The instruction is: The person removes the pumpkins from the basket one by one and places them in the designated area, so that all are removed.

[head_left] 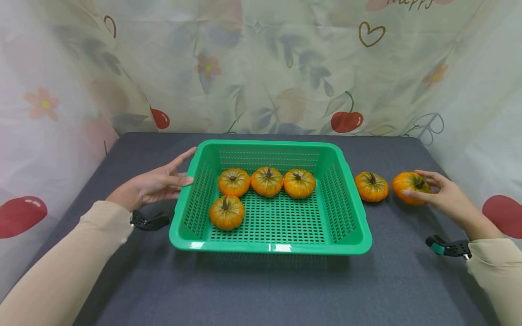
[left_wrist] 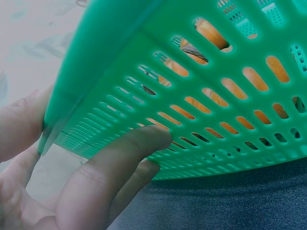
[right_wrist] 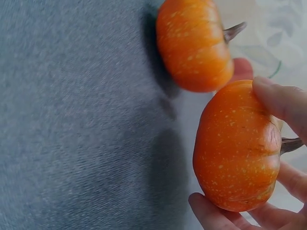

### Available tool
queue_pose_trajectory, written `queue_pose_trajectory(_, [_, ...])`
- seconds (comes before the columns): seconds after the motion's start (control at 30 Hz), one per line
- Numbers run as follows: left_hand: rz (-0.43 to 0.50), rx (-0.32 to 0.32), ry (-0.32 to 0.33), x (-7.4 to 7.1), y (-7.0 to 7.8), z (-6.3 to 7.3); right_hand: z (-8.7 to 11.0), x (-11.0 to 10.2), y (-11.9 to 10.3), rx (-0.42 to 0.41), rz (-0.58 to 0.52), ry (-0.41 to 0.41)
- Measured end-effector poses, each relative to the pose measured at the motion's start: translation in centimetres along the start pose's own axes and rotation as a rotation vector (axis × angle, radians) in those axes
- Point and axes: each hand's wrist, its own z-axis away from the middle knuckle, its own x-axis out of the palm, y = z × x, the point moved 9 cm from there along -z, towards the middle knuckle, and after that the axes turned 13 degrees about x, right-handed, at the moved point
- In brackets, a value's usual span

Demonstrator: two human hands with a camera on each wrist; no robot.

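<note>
A green plastic basket (head_left: 269, 247) with slotted walls sits on the dark cloth. Inside it, three small orange pumpkins form a row toward the back, and another pumpkin (head_left: 226, 213) sits before the leftmost one. My left hand (head_left: 157, 184) holds the basket's left rim, thumb at the edge and other fingers (left_wrist: 115, 167) against the slotted outer wall. To the right of the basket, my right hand (head_left: 448, 199) grips a pumpkin (right_wrist: 237, 148) between thumb and fingers, its stem facing up. Just left of that, a second loose pumpkin (head_left: 371, 186) rests on the cloth beside the basket.
The dark cloth-covered table (head_left: 261, 294) extends in front of the basket and to both sides. A patterned curtain (head_left: 261, 68) hangs behind the table and along its sides. Dark straps (head_left: 150, 221) circle both wrists.
</note>
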Motion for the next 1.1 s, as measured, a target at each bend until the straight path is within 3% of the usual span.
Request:
queue_pose_trajectory(0.37, [0.0,-0.006,0.007,0.0,0.0,0.0,-1.1,0.9,0.5,0.013,0.046,-0.017])
queue_pose_trajectory(1.1, [-0.006,-0.005,0.011,-0.1,-0.1,0.0,-1.3,1.3,0.2,0.034,0.086,-0.039])
